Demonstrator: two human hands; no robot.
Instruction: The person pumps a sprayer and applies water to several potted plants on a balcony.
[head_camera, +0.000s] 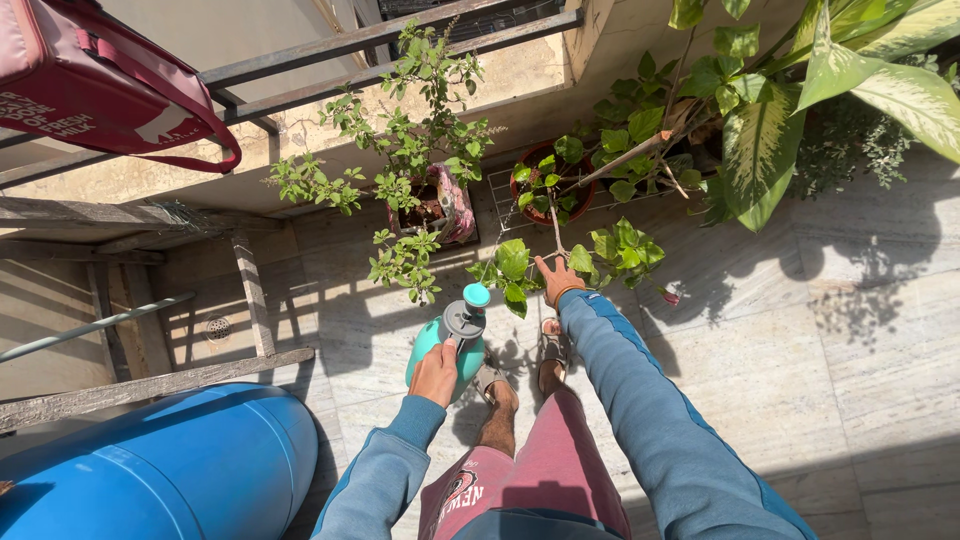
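My left hand (435, 373) grips a teal spray bottle (450, 345) with a grey pump top, held in front of me above the floor. My right hand (556, 277) reaches forward and pinches a thin stem of a leafy green plant (612, 250) that trails out of a round red-brown pot (552, 183). To the left of that pot stands a bushy small-leaved plant (405, 150) in a pot wrapped in pink cloth (452, 205). My sandalled feet and pink shorts show below the hands.
A blue barrel (170, 470) lies at the lower left. A wooden ladder frame (150, 385) and a floor drain (217, 327) are at left. A maroon bag (90, 85) hangs from a metal railing (400, 35). Large variegated leaves (830, 90) fill the upper right above the stone tile floor (800, 350).
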